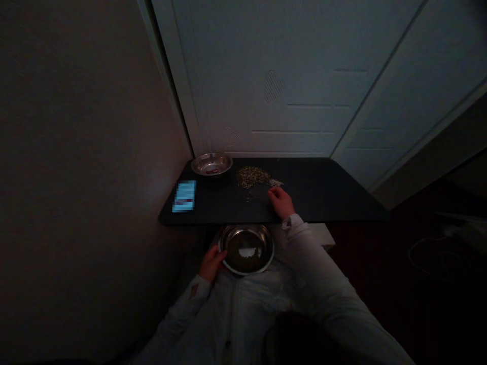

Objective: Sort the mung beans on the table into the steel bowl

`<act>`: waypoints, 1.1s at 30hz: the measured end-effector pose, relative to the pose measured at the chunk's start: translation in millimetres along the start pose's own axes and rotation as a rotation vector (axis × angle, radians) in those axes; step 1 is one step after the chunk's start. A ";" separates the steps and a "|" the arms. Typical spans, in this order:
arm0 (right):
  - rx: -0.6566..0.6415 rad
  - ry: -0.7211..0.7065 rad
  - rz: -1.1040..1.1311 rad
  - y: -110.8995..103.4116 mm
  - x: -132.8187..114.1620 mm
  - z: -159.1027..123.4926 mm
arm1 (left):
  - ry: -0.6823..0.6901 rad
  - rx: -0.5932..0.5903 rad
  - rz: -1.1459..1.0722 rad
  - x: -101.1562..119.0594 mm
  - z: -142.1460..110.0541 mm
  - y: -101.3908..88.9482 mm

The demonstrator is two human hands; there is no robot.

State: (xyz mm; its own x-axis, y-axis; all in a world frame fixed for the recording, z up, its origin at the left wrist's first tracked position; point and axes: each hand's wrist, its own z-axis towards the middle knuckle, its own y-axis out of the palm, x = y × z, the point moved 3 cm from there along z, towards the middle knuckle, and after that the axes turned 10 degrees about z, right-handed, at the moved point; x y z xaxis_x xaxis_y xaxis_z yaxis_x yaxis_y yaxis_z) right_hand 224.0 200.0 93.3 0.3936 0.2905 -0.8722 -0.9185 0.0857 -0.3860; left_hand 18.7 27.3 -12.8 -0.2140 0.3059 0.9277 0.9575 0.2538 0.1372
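A shiny metal bowl [269,248] rests at my lap, below the table's front edge, with a layer of small greenish grains [243,261] in its bottom. My left hand [212,263] is closed on its left rim. Over the dark table, my right hand [281,203] has its fingers pinched together; whatever is between them is too small and dim to make out. Just beyond these fingertips lies a small heap of pale grains [276,183]. It adjoins a larger pile of mixed green and whitish grains [252,177]. A few loose grains [248,196] are scattered in front of the pile.
Another metal bowl [211,165] stands at the back left of the black table [327,192]. A lit, blurred-out screen [184,196] lies at the left end. White panels [266,116] rise behind, and a wall [95,177] borders the left. A pale cable [413,258] is at right.
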 end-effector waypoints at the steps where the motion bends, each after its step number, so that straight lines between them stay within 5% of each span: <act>1: 0.002 -0.004 0.005 -0.1 -0.3 -0.1 | -0.005 0.000 0.007 0.1 0.0 -0.1; 33: -0.052 0.003 -0.034 2.6 -0.4 0.1 | -0.023 0.036 0.002 -4.7 3.0 -3.3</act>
State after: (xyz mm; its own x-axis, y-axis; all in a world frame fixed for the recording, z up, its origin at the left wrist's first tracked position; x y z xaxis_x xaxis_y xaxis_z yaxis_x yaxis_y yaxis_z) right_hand 221.5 200.3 92.7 0.4248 0.2856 -0.8591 -0.9014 0.0456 -0.4305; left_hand 16.0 27.8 -18.7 -0.2165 0.3273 0.9198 0.9505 0.2860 0.1219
